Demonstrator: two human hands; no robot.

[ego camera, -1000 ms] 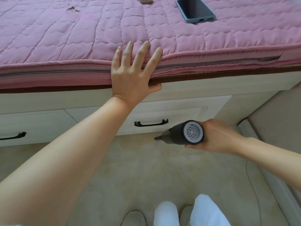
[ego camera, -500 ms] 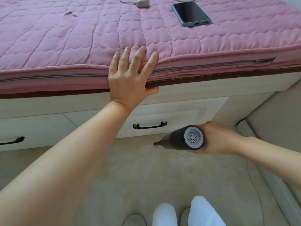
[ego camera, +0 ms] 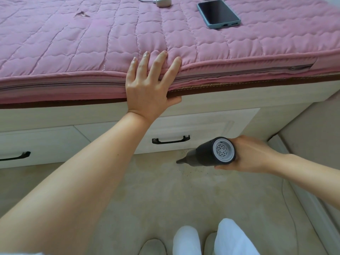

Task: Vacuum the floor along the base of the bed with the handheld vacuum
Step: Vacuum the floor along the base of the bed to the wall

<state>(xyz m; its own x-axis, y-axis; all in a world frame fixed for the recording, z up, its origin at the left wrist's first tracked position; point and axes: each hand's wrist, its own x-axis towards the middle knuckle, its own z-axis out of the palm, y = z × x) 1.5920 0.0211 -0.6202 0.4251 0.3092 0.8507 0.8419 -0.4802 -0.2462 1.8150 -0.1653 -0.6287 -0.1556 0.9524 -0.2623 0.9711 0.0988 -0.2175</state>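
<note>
A big bed with a pink quilted cover [ego camera: 92, 52] fills the far part of the room. Under the cover is a cream wooden bed base [ego camera: 220, 100] with two drawers, each with a black handle [ego camera: 171, 140]. The floor is pale beige tile [ego camera: 156, 199], and small dark crumbs [ego camera: 185, 172] lie on it near the right drawer.

The left hand [ego camera: 150, 83] lies flat on the edge of the bed, its fingers spread on the pink cover and its thumb under the edge. The right hand [ego camera: 252, 155] holds a dark grey handheld vacuum with a round white back end [ego camera: 211, 153], fingers wrapped round its body. Its thin nose points left and down, low over the floor just in front of the right drawer, by the crumbs.

Far back on the bed lie a dark phone in a blue case [ego camera: 218, 13] and a small white charger with a cord [ego camera: 163, 1]. At the near edge are white trouser legs [ego camera: 233, 238] and grey slippers [ego camera: 152, 247].
</note>
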